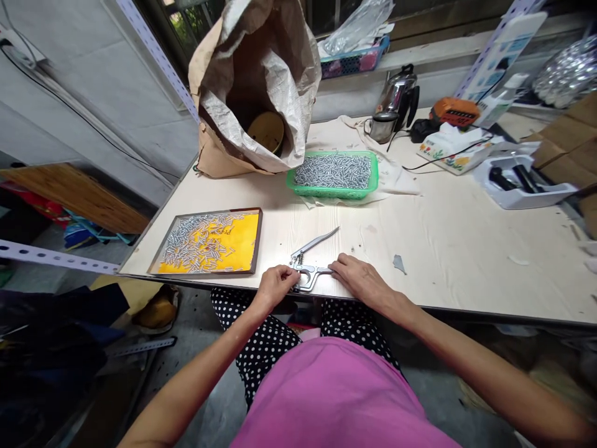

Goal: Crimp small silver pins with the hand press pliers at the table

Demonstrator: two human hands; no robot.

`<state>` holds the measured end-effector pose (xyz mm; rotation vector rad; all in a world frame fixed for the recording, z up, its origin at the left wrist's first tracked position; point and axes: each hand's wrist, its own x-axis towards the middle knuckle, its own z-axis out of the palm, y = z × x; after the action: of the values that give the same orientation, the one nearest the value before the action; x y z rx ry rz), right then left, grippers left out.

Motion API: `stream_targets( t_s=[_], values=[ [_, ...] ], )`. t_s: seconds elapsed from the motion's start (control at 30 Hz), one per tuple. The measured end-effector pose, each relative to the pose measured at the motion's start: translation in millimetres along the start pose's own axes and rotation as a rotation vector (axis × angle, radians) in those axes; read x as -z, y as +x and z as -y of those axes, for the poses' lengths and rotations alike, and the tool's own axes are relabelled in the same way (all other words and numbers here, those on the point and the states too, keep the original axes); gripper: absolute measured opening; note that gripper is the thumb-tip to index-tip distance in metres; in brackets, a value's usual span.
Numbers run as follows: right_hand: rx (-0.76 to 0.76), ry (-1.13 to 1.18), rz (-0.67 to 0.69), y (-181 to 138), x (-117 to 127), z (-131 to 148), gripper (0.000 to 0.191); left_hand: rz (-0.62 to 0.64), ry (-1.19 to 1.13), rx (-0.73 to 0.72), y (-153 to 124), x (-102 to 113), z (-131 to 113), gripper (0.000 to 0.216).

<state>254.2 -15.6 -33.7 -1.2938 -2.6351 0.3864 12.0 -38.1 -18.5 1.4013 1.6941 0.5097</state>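
Observation:
At the table's front edge lies a silver metal hand tool [306,278], with a hooked, C-shaped frame and a straight arm. A long grey lever [315,243] slants up and right from its upper left, and a dark spring-like part shows where they meet. My left hand [276,286] is closed in a pinch at the frame's left side; what sits between its fingertips is too small to make out. My right hand [359,278] has its fingers closed on the right end of the frame's arm. Left of my hands, a shallow tray [255,242] with a yellow bottom holds many small silver pins [186,239].
A green basket [333,193] full of similar pins stands behind the tool. At the back left is a large open paper sack [224,152]. Farther right are a metal kettle [396,93], a tissue pack [450,149] and a white bin [522,196]. A grey scrap [400,264] lies nearby.

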Motion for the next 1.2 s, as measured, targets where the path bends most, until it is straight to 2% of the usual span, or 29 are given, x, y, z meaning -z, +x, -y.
stream_targets(
  t_s=[0.17,0.3,0.5,0.67,0.73,0.83,0.9,1.0,1.13,1.2],
  values=[
    [0.006,-0.019,-0.01,-0.8,1.9,0.1,0.015,0.004,0.15,-0.021,0.9,3.7,-8.8,0.024],
    [-0.003,-0.028,-0.016,-1.3,-0.2,0.1,0.015,0.053,0.259,-0.017,6.6,11.1,-14.1,0.024],
    [-0.019,-0.033,0.001,-1.3,0.2,3.2,0.015,0.269,0.123,0.126,19.6,15.0,-5.6,0.024],
    [0.012,0.026,0.036,-0.2,12.4,-1.2,0.013,0.319,0.067,0.149,22.5,16.2,-4.5,0.027],
    [0.061,0.053,0.011,5.5,18.8,-9.1,0.028,0.314,0.068,0.144,21.6,16.1,-6.1,0.027],
    [0.101,0.011,0.023,22.0,23.7,-25.0,0.08,0.296,0.06,0.135,20.2,15.2,-7.4,0.027],
    [0.118,-0.029,0.107,35.6,22.6,-34.4,0.103,0.29,0.042,0.145,19.8,14.4,-7.1,0.026],
    [0.151,-0.062,0.192,52.2,18.1,-41.0,0.112,0.286,0.033,0.165,19.6,13.8,-6.4,0.024],
    [0.151,-0.065,0.175,60.1,16.9,-38.2,0.112,0.265,0.054,0.157,19.7,13.4,-6.4,0.025],
    [0.14,-0.068,0.162,59.0,18.6,-35.1,0.106,0.264,0.054,0.153,20.0,13.2,-6.6,0.027]
  ],
)
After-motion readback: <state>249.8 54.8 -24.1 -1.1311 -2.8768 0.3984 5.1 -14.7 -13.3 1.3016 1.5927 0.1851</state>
